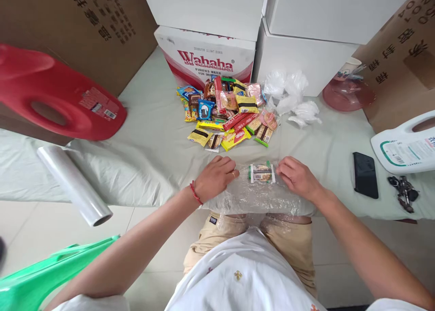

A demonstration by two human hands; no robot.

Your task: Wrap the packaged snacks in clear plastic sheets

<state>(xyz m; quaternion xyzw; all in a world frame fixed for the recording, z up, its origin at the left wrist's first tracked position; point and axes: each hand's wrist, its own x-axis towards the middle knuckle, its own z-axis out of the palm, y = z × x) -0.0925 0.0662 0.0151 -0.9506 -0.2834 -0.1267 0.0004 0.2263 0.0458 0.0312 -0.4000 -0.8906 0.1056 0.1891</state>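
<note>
A sheet of clear plastic film (238, 195) lies at the front of the cloth-covered surface and hangs over its edge toward my lap. On the film sits a small snack packet (262, 173) with white ends and green edges. My left hand (217, 177), fingers curled, pinches the film left of the packet. To the packet's right, my right hand (298, 177) is also closed on the film. Just beyond them is a pile of wrapped snacks (246, 104) in yellow, red, blue and brown wrappers.
Crumpled clear plastic bundles (288, 93) lie right of the pile, before white boxes (299, 57). At left are a red jug (64, 98) and a film roll (74, 186). A phone (365, 175), keys (403, 191) and a white jug (406, 143) are at right.
</note>
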